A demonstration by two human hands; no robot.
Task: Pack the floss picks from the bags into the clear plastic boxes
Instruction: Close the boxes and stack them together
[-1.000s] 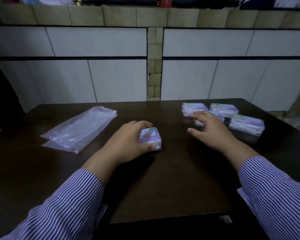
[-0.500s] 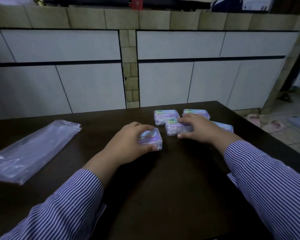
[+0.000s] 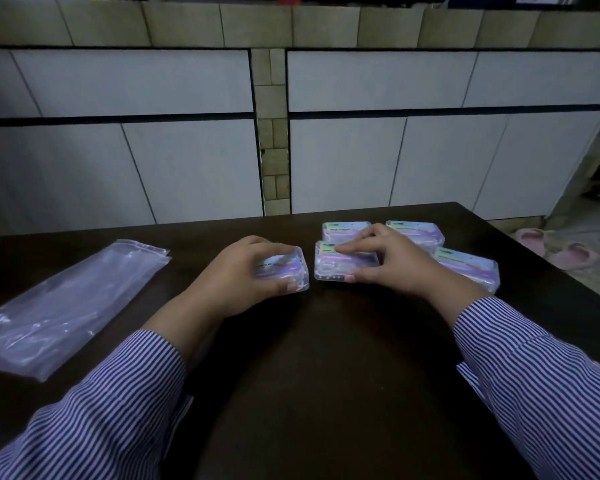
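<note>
1. While my left hand (image 3: 236,275) curls over one small clear plastic box of purple floss picks (image 3: 284,273), fingers across its lid and thumb along its near edge, that box sits flat on the dark brown wooden table (image 3: 326,375), slightly left of centre.
2. Just to the right of it, close but apart, my right hand (image 3: 392,261) grasps a second clear box with a green-and-white label (image 3: 329,265), fingers lying over the top and thumb pressed at the near side.
3. Behind that box, a third clear labelled box (image 3: 343,229) lies flat toward the table's far edge, partly hidden by my fingers.
4. To the right of the third, a fourth clear box (image 3: 418,232) lies near the far edge, and a fifth clear box (image 3: 471,271) lies nearer me, beside my right wrist.
5. All five boxes look closed, with purple contents showing through the lids.
6. Well apart on the left side of the table lie flat transparent plastic bags (image 3: 66,306), stacked one on another; I cannot tell whether anything is inside them.
7. Both my forearms wear blue-and-white striped shirt sleeves (image 3: 534,393).
8. Beyond the table stands a wall of white cabinet panels (image 3: 153,161) with a beige tiled column between them.
9. On the floor at far right sit pink slippers (image 3: 551,247).
</note>
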